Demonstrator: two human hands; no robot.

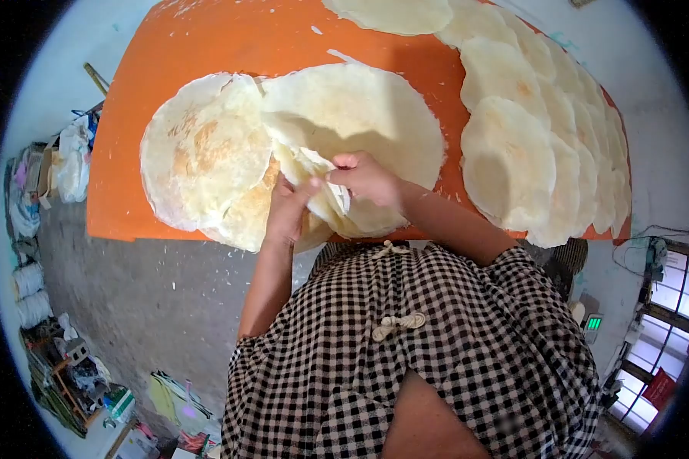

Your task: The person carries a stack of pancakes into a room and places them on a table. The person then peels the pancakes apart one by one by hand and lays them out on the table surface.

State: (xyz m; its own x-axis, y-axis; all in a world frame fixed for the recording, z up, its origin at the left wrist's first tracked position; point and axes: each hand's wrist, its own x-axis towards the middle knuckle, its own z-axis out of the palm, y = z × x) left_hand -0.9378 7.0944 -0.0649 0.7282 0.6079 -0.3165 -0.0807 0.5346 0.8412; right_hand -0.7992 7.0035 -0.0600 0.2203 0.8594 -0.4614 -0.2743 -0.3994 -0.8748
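Several thin, round, pale flatbreads lie on an orange tabletop. Near its front edge, a creased flatbread (314, 164) is gathered up between my two hands. My left hand (287, 210) pinches its near left side, and my right hand (366, 180) grips it from the right with curled fingers. Both sets of fingertips nearly meet at the fold. Under and behind them spreads a wide flat flatbread (360, 99). Just left of my left hand lies a pile of browned flatbreads (207, 149). How many layers I hold cannot be made out.
The orange table (119, 176) carries overlapping rows of flatbreads (509, 157) on the right and another flatbread (398, 11) at the far edge. Small scraps are scattered on the tabletop. Bags and clutter (73, 157) line the left wall; a barred window (666, 306) is at right.
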